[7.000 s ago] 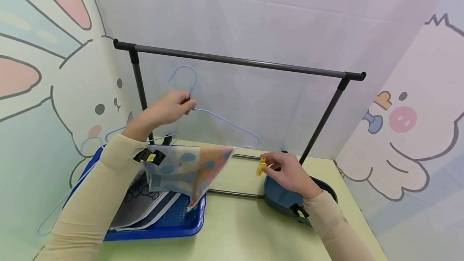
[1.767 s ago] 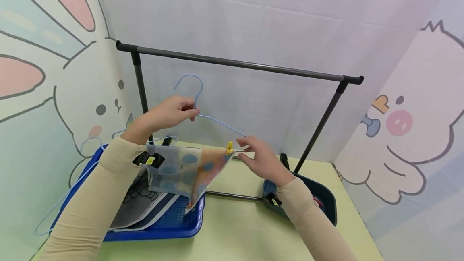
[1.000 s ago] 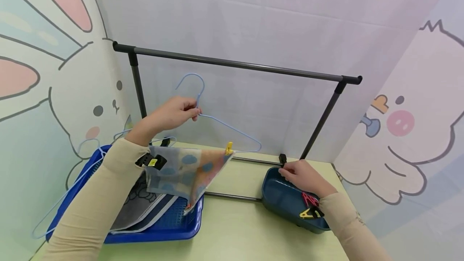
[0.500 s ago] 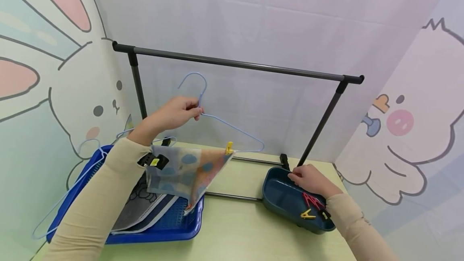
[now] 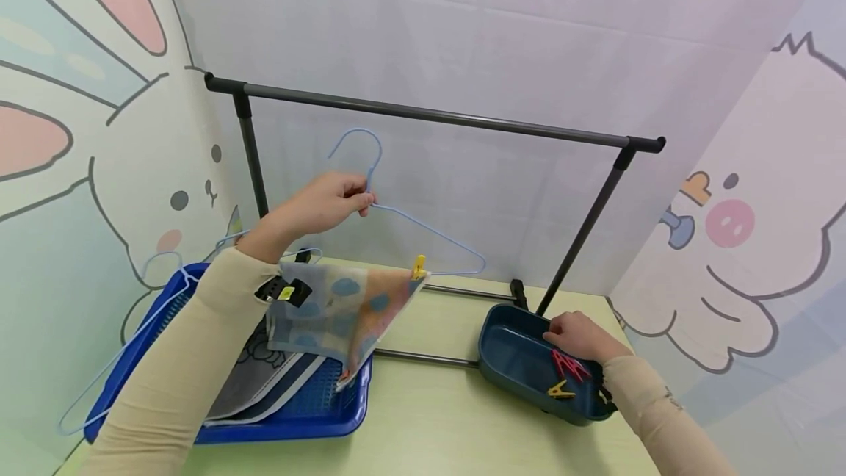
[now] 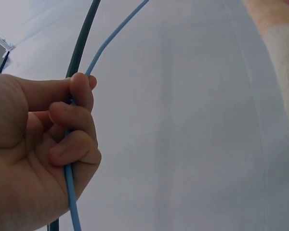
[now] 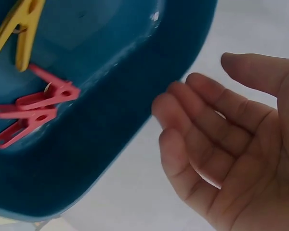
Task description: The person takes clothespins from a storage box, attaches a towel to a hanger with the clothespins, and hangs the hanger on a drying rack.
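Observation:
My left hand (image 5: 337, 204) pinches a light blue wire hanger (image 5: 429, 226) just below its hook, with the hanger held under the rack bar. In the left wrist view the fingers (image 6: 74, 147) curl round the wire. A thin patterned cloth (image 5: 344, 307) with blue spots hangs from the hanger's bottom wire, partly behind my left wrist. A yellow clothespin (image 5: 419, 267) clips its right corner. My right hand (image 5: 581, 336) holds nothing; its fingers, loosely bent, are at the far rim of a dark blue bin (image 5: 512, 351). Inside lie red clothespins (image 5: 570, 366) and a yellow clothespin (image 5: 560, 391).
A black and grey garment rack (image 5: 436, 116) spans the table, with its base rods (image 5: 429, 360) on the tabletop. At the left stands a blue basket (image 5: 330, 417) with grey cloth (image 5: 251, 380) in it. More blue hangers (image 5: 125, 347) lie at the basket's left side.
The yellow clothespin went from my right hand onto the cloth's corner. My right hand then left the hanger for the bin's far rim. The hanger has shifted slightly right.

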`<state>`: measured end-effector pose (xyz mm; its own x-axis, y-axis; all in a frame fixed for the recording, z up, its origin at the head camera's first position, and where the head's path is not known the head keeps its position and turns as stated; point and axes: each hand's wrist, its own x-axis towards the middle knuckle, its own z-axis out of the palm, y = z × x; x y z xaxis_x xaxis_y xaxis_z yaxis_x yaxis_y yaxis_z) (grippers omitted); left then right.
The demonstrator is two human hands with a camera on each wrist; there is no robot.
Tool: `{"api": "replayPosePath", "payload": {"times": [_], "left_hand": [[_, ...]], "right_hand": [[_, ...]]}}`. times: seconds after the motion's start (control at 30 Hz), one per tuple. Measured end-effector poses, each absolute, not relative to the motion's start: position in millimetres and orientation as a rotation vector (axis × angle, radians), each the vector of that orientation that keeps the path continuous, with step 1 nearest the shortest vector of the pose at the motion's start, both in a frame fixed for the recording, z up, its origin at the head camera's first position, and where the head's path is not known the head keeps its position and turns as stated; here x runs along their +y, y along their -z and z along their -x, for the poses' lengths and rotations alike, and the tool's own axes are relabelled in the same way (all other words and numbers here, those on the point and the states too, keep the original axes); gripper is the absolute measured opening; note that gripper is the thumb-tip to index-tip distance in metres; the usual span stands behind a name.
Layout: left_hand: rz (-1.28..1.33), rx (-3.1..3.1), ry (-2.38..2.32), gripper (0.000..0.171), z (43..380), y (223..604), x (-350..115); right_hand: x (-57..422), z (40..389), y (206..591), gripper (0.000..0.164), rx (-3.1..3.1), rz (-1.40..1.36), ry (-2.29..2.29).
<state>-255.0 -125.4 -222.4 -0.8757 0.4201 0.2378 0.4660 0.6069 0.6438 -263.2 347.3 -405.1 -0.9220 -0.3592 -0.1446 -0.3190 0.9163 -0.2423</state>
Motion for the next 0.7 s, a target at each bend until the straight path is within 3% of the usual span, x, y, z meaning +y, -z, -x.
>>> {"api": "replayPosePath", "payload": {"times": [0.7], "left_hand": [[0.799, -2.742, 1.113, 0.022, 260, 218, -118]], "right_hand": [[364, 268, 425, 0.007, 2.771, 0.238, 0.139]]}}
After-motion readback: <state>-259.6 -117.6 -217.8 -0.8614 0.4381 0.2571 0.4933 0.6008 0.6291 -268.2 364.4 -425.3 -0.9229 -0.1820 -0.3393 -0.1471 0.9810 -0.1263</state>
